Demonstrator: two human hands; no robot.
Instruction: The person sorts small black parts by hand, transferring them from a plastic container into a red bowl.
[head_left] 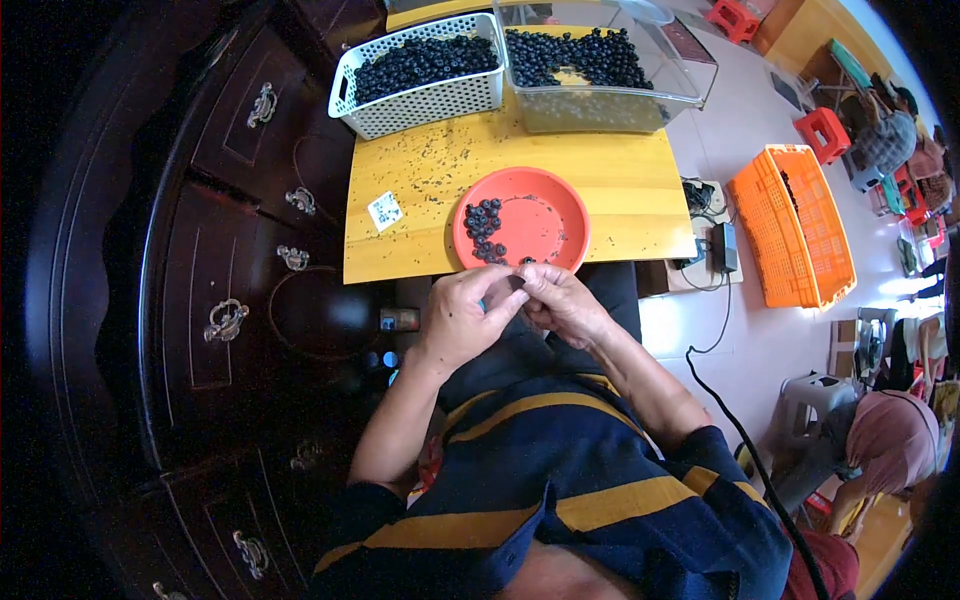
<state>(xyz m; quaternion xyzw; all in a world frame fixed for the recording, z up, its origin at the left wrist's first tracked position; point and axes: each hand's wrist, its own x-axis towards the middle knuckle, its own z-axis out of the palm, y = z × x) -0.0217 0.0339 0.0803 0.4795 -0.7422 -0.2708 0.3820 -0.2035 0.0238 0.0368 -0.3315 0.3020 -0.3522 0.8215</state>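
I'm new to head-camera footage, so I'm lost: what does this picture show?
No machine here: a person works with a bare left hand and bare right hand. This single picture comes from a fisheye camera on their head, looking down, so straight edges bend. On the yellow wood-look tabletop stand a round red plastic bowl with small round blue-black pieces, plus a white perforated plastic basket and clear rectangular plastic tub holding many more. A small white square card lies left of the bowl. The hands meet by the bowl's near edge; what they may hold is hidden.
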